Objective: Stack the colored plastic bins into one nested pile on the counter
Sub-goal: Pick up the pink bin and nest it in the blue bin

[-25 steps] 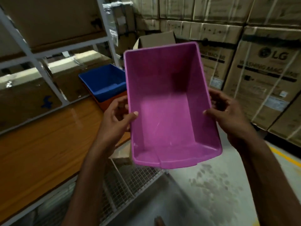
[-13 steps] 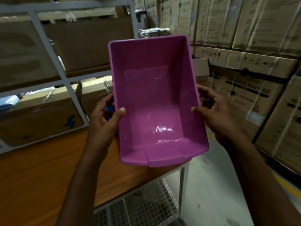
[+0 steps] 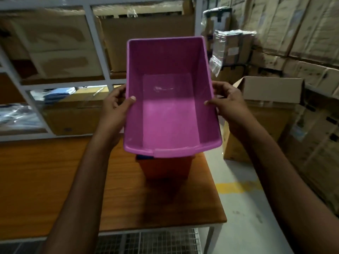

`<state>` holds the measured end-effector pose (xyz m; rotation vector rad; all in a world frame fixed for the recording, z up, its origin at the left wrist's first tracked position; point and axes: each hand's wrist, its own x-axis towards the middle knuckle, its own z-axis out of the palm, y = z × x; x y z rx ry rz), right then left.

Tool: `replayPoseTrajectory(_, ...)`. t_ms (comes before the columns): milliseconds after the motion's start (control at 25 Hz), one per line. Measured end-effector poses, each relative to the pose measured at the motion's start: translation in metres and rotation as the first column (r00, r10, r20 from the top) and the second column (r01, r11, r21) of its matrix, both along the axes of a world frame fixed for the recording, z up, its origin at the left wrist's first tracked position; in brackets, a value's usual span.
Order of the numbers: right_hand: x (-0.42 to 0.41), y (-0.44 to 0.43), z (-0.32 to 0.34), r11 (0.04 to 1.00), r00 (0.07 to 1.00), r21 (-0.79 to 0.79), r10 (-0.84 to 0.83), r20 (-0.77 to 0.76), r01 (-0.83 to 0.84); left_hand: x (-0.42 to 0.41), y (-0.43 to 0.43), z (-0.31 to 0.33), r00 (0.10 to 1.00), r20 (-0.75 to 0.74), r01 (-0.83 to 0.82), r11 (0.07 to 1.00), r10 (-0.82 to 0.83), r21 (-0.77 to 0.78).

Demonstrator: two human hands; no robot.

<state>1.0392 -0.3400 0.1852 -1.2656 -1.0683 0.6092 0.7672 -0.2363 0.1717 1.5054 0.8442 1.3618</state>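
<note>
The magenta bin is gripped at its long rims, thumbs inside, by the left hand and right hand. Directly below the hands, the orange bin, with a blue bin nested inside, is seen on the surface. The long axes are judged aligned.

pink bin covers most of the stack under it. blue bin: only a sliver shows at the near edge, rest hidden. red bin: near wall visible, rim and inside hidden. can't tell if pink is seated in blue or just above it. my left hand and right hand: thumbs over the rim, fingertips hidden behind the side walls. both forearms cut off at the bottom edge. counter runs out the left edge; wire shelf below it cut by the bottom edge. print on the cardboard boxes at right too blurred to read. wrapped stuff on the rack is a smear, can't identify.
</note>
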Motion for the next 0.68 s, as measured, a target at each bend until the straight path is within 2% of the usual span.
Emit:
replayPoseTrajectory(200,0.012,0.054,-0.009,0.996,0.997,-0.054,0.062,-0.041,-0.064,0.009,0.034,-0.005,0.997,-0.02,-0.074,0.996,0.073,-0.058)
replayPoseTrajectory(400,0.0,0.078,-0.024,0.99,0.998,-0.126,0.051,-0.044,-0.056,0.007,0.065,-0.025,0.991,-0.064,-0.122,0.986,0.116,-0.114)
replayPoseTrajectory(680,-0.008,0.106,-0.049,0.948,0.991,-0.313,0.014,-0.132,-0.055,0.008,0.094,-0.05,0.975,-0.219,-0.112,0.928,0.034,-0.355)
